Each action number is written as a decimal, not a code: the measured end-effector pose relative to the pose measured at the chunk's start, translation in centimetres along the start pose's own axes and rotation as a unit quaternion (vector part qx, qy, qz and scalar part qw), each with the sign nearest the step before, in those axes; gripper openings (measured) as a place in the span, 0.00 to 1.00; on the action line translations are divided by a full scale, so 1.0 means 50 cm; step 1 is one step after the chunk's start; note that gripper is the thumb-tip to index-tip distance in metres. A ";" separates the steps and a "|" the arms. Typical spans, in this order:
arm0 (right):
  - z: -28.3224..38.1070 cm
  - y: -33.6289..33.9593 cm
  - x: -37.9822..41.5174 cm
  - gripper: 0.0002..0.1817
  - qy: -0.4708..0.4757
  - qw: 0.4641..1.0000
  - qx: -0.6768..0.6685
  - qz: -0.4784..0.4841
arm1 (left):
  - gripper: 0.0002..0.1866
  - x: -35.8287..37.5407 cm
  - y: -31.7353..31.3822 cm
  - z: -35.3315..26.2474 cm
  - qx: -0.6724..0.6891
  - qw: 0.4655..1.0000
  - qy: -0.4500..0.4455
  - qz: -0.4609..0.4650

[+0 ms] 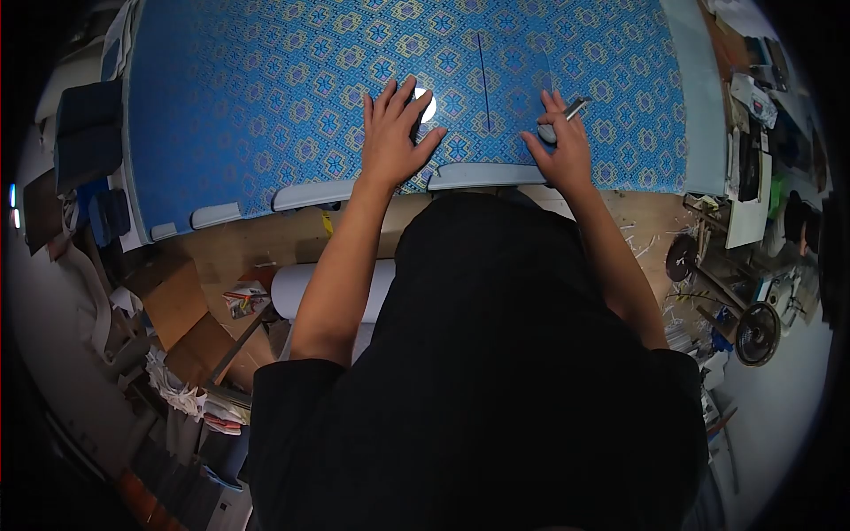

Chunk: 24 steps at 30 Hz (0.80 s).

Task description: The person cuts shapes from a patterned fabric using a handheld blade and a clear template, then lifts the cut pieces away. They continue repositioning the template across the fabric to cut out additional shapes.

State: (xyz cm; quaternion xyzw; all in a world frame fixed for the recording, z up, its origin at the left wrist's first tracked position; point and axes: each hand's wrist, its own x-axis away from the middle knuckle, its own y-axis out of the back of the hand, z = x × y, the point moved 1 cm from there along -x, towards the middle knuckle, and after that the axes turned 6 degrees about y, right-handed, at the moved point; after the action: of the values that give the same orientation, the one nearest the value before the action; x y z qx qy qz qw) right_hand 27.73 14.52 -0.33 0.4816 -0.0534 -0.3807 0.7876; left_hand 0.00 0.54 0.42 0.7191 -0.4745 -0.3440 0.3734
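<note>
Blue brocade-patterned fabric (310, 88) lies spread over the work surface in front of me. My left hand (394, 137) rests flat on it, fingers spread. Right beside its index finger is a bright white round spot (428, 107), partly hidden by that finger. My right hand (565, 150) is curled around a small tool with a grey rounded end (547, 134) and a metal blade-like tip (577, 108), its middle hidden by the fingers. Between the hands, a straight dark line (484, 84) runs away from me on the fabric. Rolled pale edging (487, 175) lies along the near edge.
A white roll (332, 290) and an open cardboard box (177, 305) sit below the surface on the left. To the right, a dark round wheel-like part (758, 334) stands among shelves and clutter. Scraps lie on the floor (651, 217).
</note>
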 end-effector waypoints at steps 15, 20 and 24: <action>-0.001 -0.001 -0.001 0.17 -0.008 1.000 0.004 0.010 | 0.32 -0.001 -0.003 0.000 0.005 1.000 0.003 -0.004; -0.002 -0.002 0.000 0.18 -0.005 1.000 0.004 0.008 | 0.31 -0.001 -0.003 0.001 0.001 1.000 -0.003 -0.004; -0.002 -0.002 0.000 0.18 -0.007 1.000 0.005 0.010 | 0.31 -0.001 -0.001 0.001 0.001 1.000 0.000 -0.004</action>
State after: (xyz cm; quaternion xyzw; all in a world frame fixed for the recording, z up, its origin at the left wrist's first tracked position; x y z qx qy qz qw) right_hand 27.69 14.58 -0.48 0.4824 -0.0659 -0.3757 0.7885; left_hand -0.03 0.60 0.35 0.7215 -0.4717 -0.3450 0.3714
